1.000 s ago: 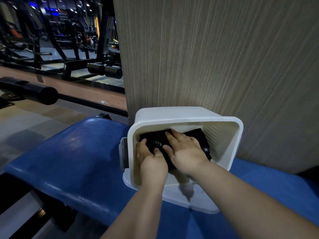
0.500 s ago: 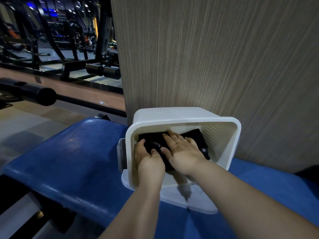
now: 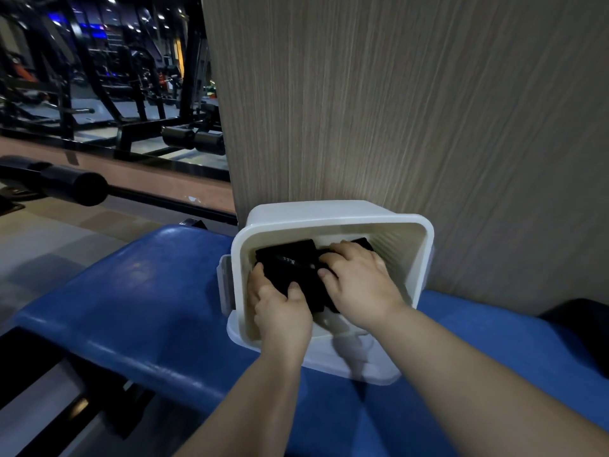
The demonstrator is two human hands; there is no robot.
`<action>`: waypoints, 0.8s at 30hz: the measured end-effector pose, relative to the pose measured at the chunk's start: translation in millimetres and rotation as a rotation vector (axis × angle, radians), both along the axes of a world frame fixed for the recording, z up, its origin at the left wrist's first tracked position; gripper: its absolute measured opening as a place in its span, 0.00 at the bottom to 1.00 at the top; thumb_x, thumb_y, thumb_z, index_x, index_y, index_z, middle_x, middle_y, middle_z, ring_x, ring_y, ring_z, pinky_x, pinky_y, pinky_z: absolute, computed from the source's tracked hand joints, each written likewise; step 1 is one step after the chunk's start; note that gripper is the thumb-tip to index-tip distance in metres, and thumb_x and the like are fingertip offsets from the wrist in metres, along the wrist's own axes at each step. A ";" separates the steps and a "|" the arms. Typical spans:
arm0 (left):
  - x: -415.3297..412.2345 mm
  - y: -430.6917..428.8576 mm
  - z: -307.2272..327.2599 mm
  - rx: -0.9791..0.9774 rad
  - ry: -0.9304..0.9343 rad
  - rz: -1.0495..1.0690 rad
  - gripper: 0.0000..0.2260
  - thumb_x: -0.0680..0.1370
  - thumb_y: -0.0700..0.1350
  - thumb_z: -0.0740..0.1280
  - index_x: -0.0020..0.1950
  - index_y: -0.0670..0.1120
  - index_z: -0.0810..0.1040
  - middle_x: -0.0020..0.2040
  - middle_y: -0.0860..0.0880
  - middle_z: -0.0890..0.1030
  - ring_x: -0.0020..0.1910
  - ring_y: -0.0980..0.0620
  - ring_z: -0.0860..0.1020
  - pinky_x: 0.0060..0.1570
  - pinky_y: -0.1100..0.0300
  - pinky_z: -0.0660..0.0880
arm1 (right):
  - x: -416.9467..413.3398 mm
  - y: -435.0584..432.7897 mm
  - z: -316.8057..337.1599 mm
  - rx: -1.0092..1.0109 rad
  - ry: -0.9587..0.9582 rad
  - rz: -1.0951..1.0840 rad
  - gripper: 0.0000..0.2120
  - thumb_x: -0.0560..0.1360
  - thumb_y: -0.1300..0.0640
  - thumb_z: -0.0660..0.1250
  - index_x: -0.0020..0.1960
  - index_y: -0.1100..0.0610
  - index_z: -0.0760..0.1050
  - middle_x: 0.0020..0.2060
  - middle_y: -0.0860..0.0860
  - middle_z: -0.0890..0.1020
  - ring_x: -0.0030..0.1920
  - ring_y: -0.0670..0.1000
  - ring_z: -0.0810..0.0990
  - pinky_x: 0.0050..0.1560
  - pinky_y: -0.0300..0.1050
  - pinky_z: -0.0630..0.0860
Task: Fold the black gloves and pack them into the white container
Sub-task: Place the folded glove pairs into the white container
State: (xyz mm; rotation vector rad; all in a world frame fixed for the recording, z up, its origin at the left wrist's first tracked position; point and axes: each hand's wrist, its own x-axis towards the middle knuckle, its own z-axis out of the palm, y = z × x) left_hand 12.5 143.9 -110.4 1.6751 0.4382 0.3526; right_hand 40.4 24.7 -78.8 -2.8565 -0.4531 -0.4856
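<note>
The only print I can find on my feed is a short, slanted row of small white characters (image 3: 289, 260) on the top face of the folded black gloves (image 3: 280, 252). They are too small and blurred for me to read. Nothing else I see carries a legible label, brand, number or sign.

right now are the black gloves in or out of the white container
In: the folded black fabric gloves lie inside the white plastic container.
</note>
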 end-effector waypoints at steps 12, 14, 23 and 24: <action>-52.5 -69.1 -11.7 0.181 0.002 -0.095 0.18 0.79 0.44 0.63 0.67 0.44 0.64 0.69 0.46 0.62 0.69 0.50 0.57 0.59 0.62 0.55 | -94.1 -118.0 -42.2 0.096 0.085 -0.193 0.12 0.78 0.49 0.62 0.59 0.50 0.78 0.58 0.45 0.75 0.63 0.50 0.69 0.63 0.45 0.67; -57.7 -86.0 -16.2 0.210 0.012 -0.155 0.17 0.79 0.44 0.63 0.66 0.45 0.65 0.69 0.47 0.63 0.68 0.51 0.57 0.59 0.61 0.56 | -107.0 -142.1 -49.0 0.086 0.121 -0.240 0.13 0.78 0.47 0.63 0.59 0.49 0.77 0.58 0.45 0.75 0.62 0.50 0.70 0.63 0.44 0.67; -80.0 -181.5 -38.8 0.412 -0.026 -0.501 0.16 0.80 0.45 0.63 0.66 0.45 0.67 0.65 0.49 0.68 0.65 0.50 0.64 0.50 0.72 0.52 | -143.8 -237.2 -70.2 0.246 0.146 -0.521 0.11 0.77 0.50 0.66 0.57 0.52 0.79 0.54 0.48 0.78 0.58 0.51 0.74 0.53 0.40 0.70; -80.5 -193.0 -40.5 0.419 -0.023 -0.525 0.16 0.80 0.46 0.63 0.66 0.45 0.67 0.64 0.49 0.68 0.65 0.50 0.64 0.49 0.72 0.52 | -144.3 -246.8 -69.7 0.264 0.143 -0.549 0.11 0.76 0.50 0.66 0.56 0.52 0.79 0.54 0.48 0.78 0.58 0.51 0.74 0.52 0.41 0.70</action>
